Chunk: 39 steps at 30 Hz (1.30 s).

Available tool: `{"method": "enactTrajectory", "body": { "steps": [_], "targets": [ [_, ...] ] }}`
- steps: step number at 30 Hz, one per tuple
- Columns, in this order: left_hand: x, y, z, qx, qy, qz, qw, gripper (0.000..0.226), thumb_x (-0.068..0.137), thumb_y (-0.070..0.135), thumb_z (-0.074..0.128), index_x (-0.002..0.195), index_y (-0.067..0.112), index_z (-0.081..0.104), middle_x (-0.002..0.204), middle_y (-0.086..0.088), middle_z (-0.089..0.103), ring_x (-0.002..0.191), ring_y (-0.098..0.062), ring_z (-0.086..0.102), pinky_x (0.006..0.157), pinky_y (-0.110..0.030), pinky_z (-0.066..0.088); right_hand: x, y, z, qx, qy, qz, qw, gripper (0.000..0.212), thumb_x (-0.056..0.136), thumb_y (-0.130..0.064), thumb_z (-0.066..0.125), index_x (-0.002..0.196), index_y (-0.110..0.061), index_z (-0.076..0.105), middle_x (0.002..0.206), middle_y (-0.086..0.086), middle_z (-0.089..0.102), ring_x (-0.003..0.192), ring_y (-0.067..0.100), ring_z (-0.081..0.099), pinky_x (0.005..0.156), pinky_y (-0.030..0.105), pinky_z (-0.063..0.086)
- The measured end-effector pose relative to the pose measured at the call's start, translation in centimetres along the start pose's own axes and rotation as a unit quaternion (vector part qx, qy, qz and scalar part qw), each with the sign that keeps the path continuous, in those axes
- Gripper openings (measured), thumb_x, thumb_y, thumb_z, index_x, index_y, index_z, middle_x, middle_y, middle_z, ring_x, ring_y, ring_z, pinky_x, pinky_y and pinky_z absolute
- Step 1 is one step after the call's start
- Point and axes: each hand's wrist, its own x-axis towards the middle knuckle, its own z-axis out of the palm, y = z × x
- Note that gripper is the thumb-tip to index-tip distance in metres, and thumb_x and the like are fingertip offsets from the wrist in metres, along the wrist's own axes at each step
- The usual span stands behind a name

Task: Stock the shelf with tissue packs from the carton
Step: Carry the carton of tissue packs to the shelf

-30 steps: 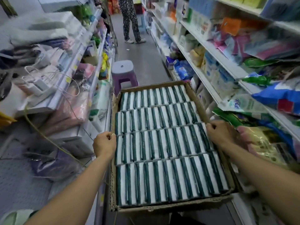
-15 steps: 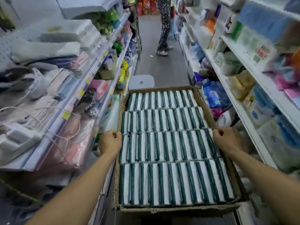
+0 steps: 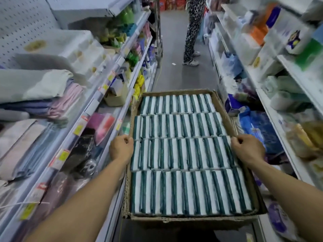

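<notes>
My left hand and right hand clench the carton rims, tissue packs filling it. Shelves crowd both sides; a person stands in the aisle ahead.

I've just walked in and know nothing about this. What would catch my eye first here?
First, the big open carton in the middle of the aisle, packed edge to edge with four rows of green-and-white tissue packs. The left hand and right hand each grip one of its side walls, level with the third row. Crowded shelves run along both sides, and farther down the aisle stands a person in patterned trousers.
</notes>
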Motion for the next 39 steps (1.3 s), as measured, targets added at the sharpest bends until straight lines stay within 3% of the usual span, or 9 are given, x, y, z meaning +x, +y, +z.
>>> {"method": "enactTrajectory", "body": {
  "steps": [8,12,16,18,21,26,30,39],
  "targets": [
    [16.0,5.1,6.4,-0.007,0.015,-0.038,0.999,0.031,0.092,0.014,0.06,0.061,0.014,0.059,0.064,-0.009,0.062,0.068,-0.033,0.062,0.059,-0.033,0.046,17.8,-7.3,6.1,0.017,-0.018,-0.032,0.999,0.044,0.09,-0.02,0.057,0.05,-0.015,0.04,0.056,0.004,0.045,0.057,0.026,0.043,0.052,0.03,0.023],
    [23.8,5.8,8.8,-0.015,0.006,-0.062,0.998,0.027,0.092,0.014,0.061,0.065,0.013,0.062,0.064,-0.005,0.063,0.069,-0.031,0.062,0.063,-0.032,0.047,24.2,-10.5,10.7,0.023,-0.027,-0.026,0.999,0.04,0.09,-0.023,0.056,0.053,-0.016,0.042,0.058,0.005,0.049,0.06,0.03,0.052,0.055,0.032,0.033],
    [32.4,5.2,11.4,0.001,-0.005,-0.054,0.999,0.015,0.092,0.017,0.063,0.086,0.012,0.075,0.082,-0.011,0.071,0.083,-0.032,0.064,0.074,-0.033,0.046,29.5,-14.0,16.2,0.024,-0.021,-0.012,0.999,0.04,0.091,-0.023,0.055,0.053,-0.016,0.042,0.057,0.006,0.051,0.059,0.031,0.052,0.054,0.033,0.033],
    [36.3,4.8,12.7,0.009,-0.012,-0.054,0.998,0.015,0.091,0.018,0.063,0.08,0.013,0.073,0.078,-0.011,0.069,0.082,-0.033,0.064,0.072,-0.033,0.045,31.7,-15.6,18.8,0.031,-0.023,-0.001,0.999,0.038,0.092,-0.023,0.054,0.055,-0.016,0.044,0.057,0.008,0.053,0.059,0.032,0.053,0.054,0.033,0.035],
    [41.1,4.4,14.3,0.015,-0.021,-0.049,0.998,0.02,0.09,0.017,0.063,0.07,0.017,0.064,0.065,-0.002,0.059,0.074,-0.03,0.062,0.066,-0.029,0.039,34.0,-17.4,22.2,0.042,-0.027,0.016,0.999,0.034,0.092,-0.022,0.054,0.06,-0.011,0.051,0.06,0.011,0.055,0.06,0.033,0.054,0.057,0.034,0.039],
    [47.0,3.6,16.4,0.011,-0.022,-0.054,0.998,0.024,0.093,0.019,0.061,0.072,0.007,0.066,0.069,-0.007,0.065,0.07,-0.032,0.06,0.065,-0.034,0.045,36.0,-19.9,26.3,0.04,-0.027,0.049,0.998,0.035,0.093,-0.022,0.053,0.06,-0.008,0.05,0.054,0.004,0.05,0.056,0.03,0.049,0.053,0.033,0.031],
    [49.5,3.2,17.3,0.0,-0.022,-0.057,0.998,0.023,0.094,0.016,0.061,0.072,0.01,0.065,0.071,-0.007,0.064,0.07,-0.025,0.057,0.066,-0.029,0.039,36.8,-21.3,28.4,0.048,-0.027,0.058,0.997,0.037,0.093,-0.02,0.053,0.058,-0.01,0.046,0.051,0.0,0.045,0.053,0.027,0.043,0.054,0.033,0.027],
    [51.6,1.1,18.3,0.01,-0.022,-0.08,0.996,0.02,0.094,0.017,0.064,0.077,0.011,0.07,0.075,-0.006,0.067,0.074,-0.026,0.06,0.068,-0.028,0.042,36.8,-22.3,31.7,0.042,-0.043,0.068,0.996,0.037,0.094,-0.024,0.052,0.061,-0.008,0.051,0.054,0.004,0.051,0.051,0.021,0.043,0.053,0.033,0.027]
  ]
}}
